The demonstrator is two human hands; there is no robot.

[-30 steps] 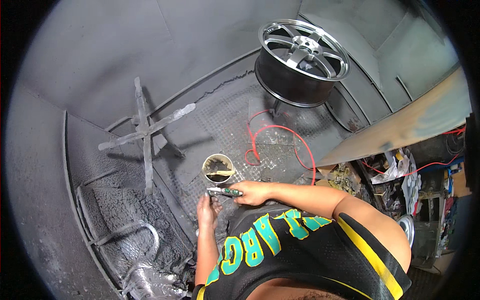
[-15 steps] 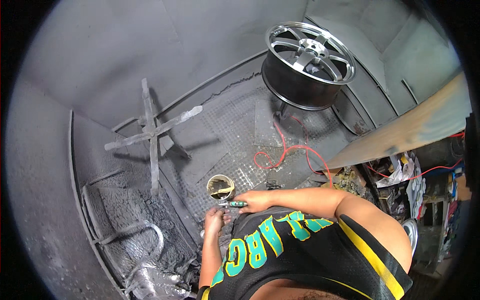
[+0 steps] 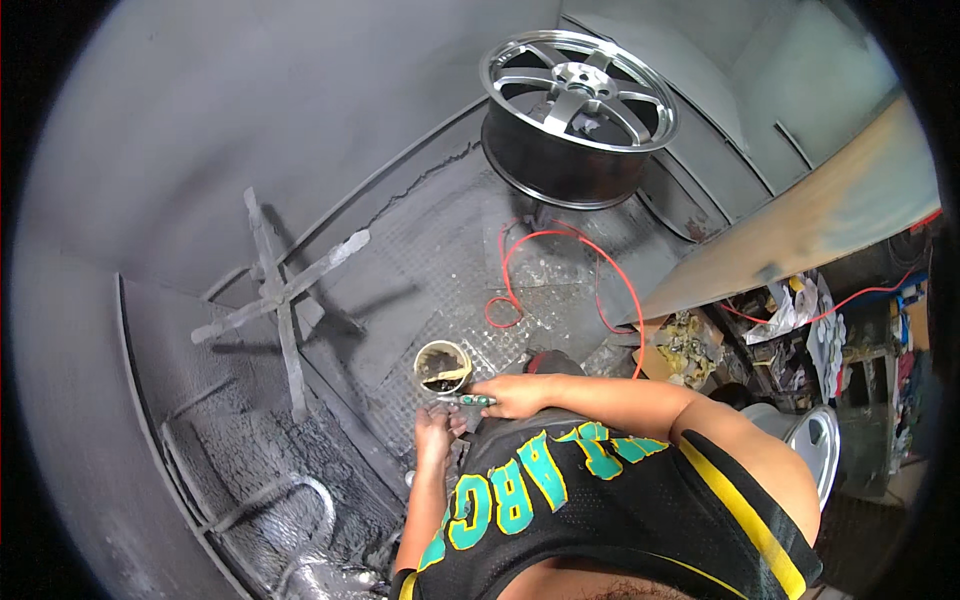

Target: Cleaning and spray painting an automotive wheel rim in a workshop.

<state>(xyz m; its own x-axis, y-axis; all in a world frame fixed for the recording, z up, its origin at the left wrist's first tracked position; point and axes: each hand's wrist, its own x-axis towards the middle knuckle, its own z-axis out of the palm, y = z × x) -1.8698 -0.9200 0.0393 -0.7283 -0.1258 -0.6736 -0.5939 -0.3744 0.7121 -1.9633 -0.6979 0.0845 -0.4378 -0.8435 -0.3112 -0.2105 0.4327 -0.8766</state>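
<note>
Low in front of my body, both hands are close together. My right hand is closed around a slim tool with a green and black handle and a thin silvery end pointing left. At that silvery end, my left hand has its fingers curled inward; anything between them is too small to make out. Just beyond both hands stands a cream-coloured bucket with dark residue inside. A pale flat stick lies across its opening.
A polished spoked wheel rim sits on a stand at the far side. Red hose loops over the textured floor. Left is a grey cross-shaped stand. A brown panel and cluttered shelves are on the right; another rim is behind my right arm.
The view has shifted, so the far wheel rim and cross stand sit further left and a rim behind my right arm shows more. My hands keep nearly the same pose around the tool.
</note>
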